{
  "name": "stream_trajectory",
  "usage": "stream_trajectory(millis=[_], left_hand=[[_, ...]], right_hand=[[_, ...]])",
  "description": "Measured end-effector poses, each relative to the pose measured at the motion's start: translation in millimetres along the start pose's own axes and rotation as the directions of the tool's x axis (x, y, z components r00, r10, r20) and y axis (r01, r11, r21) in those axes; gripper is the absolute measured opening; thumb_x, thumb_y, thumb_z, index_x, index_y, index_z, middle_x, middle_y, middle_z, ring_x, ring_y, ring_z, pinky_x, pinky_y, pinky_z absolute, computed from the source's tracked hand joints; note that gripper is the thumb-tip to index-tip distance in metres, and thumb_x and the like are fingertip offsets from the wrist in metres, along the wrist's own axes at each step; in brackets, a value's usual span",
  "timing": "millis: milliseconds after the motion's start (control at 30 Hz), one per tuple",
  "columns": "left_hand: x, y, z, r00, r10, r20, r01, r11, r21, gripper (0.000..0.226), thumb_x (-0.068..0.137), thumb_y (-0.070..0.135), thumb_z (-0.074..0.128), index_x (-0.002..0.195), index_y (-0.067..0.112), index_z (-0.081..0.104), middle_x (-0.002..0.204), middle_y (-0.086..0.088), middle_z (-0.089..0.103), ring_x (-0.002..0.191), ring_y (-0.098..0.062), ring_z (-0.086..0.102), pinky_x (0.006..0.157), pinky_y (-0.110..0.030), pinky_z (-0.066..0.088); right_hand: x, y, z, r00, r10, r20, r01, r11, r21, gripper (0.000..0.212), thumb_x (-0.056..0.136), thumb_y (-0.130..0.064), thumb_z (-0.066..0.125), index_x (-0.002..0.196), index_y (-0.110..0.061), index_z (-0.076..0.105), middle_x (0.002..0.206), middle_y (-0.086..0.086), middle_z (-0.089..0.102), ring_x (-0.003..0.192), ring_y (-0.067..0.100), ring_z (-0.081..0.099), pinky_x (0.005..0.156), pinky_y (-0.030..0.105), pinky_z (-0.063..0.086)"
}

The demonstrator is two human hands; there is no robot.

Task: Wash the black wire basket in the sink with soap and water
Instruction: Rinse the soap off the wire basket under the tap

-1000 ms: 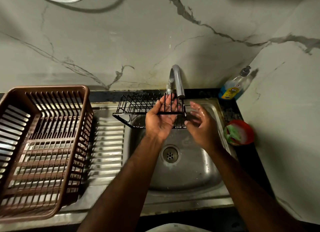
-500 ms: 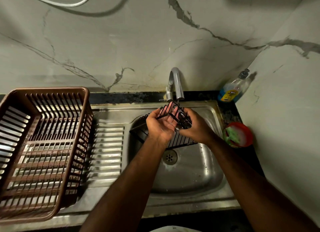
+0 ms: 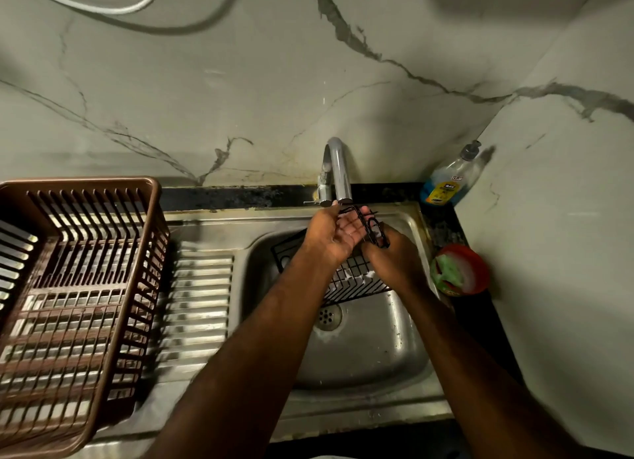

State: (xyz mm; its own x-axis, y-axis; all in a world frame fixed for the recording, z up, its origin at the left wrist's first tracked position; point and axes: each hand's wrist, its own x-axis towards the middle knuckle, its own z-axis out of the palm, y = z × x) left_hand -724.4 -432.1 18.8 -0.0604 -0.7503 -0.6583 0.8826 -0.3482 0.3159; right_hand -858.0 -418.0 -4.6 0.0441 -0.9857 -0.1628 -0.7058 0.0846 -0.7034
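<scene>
head view: black wire basket [image 3: 356,280] crosses the spread left hand [image 3: 338,233], right hand [image 3: 394,263] gripping its end.

Left forearm [image 3: 260,338], right forearm [image 3: 480,355] bare, unsleeved; left hand [image 3: 338,233], right hand [image 3: 394,256] bare; wet gloss on left palm.

The black wire basket [image 3: 353,280] tilts steeply, its lower end inside the steel sink [image 3: 374,359].

Steel sink unit [image 3: 360,414]: brown crate [image 3: 75,287] on its drainboard [image 3: 199,304]; soap bottle [image 3: 446,184] and red tub [image 3: 461,269] on the black counter [image 3: 441,230]
</scene>
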Motion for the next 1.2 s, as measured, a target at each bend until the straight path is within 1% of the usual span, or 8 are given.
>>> stream_trajectory(millis=[200,333,500,600,733,900,1100,1200], left_hand=[[1.9,-3.9,-2.0,1.0,0.006,0.009,-0.006,1.0,0.022,0.031,0.11,0.017,0.04,0.112,-0.011,0.055,0.085,-0.021,0.058,0.043,-0.019,0.064,0.088,-0.045,0.054],[0.5,-1.8,-9.3,0.999,0.047,0.017,-0.049,0.983,0.178,0.037,0.11,0.032,0.041,0.116,0.001,0.06,0.106,-0.023,0.071,0.065,-0.022,0.072,0.082,-0.038,0.059],[-2.3,4.1,-15.5,0.998,0.049,0.043,-0.061,0.944,0.325,0.063,0.108,0.054,0.032,0.11,0.002,0.068,0.085,-0.015,0.075,0.075,-0.025,0.074,0.074,-0.036,0.061],[-2.3,7.4,-19.4,0.993,0.088,0.074,-0.11,0.917,0.383,0.063,0.109,0.051,0.031,0.121,-0.001,0.065,0.092,-0.016,0.074,0.084,-0.027,0.072,0.087,-0.042,0.06],[-4.2,9.9,-15.5,0.988,0.114,0.105,-0.147,0.907,0.396,0.035,0.11,0.025,0.039,0.119,0.001,0.062,0.098,-0.017,0.073,0.076,-0.022,0.071,0.071,-0.033,0.063],[-2.4,5.5,-21.0,0.988,0.065,0.137,-0.095,0.97,0.223,0.048,0.107,0.044,0.042,0.118,0.004,0.067,0.102,-0.013,0.073,0.096,-0.026,0.069,0.1,-0.041,0.053],[2.6,4.0,-29.6,0.994,0.062,0.088,-0.069,0.995,0.078,0.054,0.108,0.048,0.035,0.114,0.003,0.064,0.088,-0.012,0.07,0.077,-0.023,0.069,0.077,-0.034,0.056],[6.2,12.0,-29.4,0.994,0.075,0.081,-0.076,0.997,0.017,0.056,0.109,0.048,0.033,0.116,-0.001,0.059,0.096,-0.017,0.071,0.094,-0.027,0.068,0.099,-0.037,0.054]], right_hand=[[-12.7,-2.9,-2.7,0.999,0.029,0.019,-0.028,0.999,-0.028,0.012,0.088,-0.041,0.067,0.091,-0.029,0.065,0.075,-0.011,0.063,0.066,0.0,0.055,0.058,0.025,0.04],[-16.6,-14.2,-0.5,1.0,0.016,0.021,-0.015,0.999,-0.047,0.028,0.083,-0.052,0.069,0.089,-0.025,0.066,0.074,-0.007,0.068,0.065,0.007,0.062,0.054,0.025,0.042],[-6.3,-20.2,11.4,0.997,0.073,-0.03,-0.076,0.985,-0.155,0.068,0.06,-0.079,0.063,0.102,-0.025,0.062,0.09,-0.004,0.067,0.079,0.018,0.066,0.065,0.033,0.056],[0.6,-24.8,14.7,0.996,0.089,-0.019,-0.091,0.975,-0.203,0.084,0.05,-0.086,0.058,0.109,-0.026,0.062,0.1,0.001,0.068,0.089,0.024,0.066,0.077,0.04,0.059],[5.0,-30.8,11.9,0.995,0.093,0.03,-0.081,0.956,-0.282,0.094,0.048,-0.084,0.057,0.124,-0.028,0.058,0.113,0.007,0.065,0.103,0.032,0.063,0.086,0.044,0.057],[14.3,-30.5,11.6,0.993,-0.02,0.117,0.052,0.959,-0.28,0.09,0.052,-0.076,0.06,0.132,-0.036,0.05,0.117,0.0,0.065,0.109,0.027,0.062,0.086,0.045,0.056],[15.5,-42.4,0.4,0.934,-0.114,0.338,0.245,0.894,-0.376,0.092,0.087,-0.041,0.066,0.161,-0.027,0.013,0.169,0.006,0.007,0.155,0.031,0.003,0.121,0.057,0.021],[18.4,-36.8,-1.9,0.855,-0.259,0.449,0.456,0.788,-0.413,0.079,0.098,-0.047,0.045,0.161,-0.024,0.003,0.169,0.006,-0.003,0.154,0.024,-0.016,0.124,0.051,-0.004]])
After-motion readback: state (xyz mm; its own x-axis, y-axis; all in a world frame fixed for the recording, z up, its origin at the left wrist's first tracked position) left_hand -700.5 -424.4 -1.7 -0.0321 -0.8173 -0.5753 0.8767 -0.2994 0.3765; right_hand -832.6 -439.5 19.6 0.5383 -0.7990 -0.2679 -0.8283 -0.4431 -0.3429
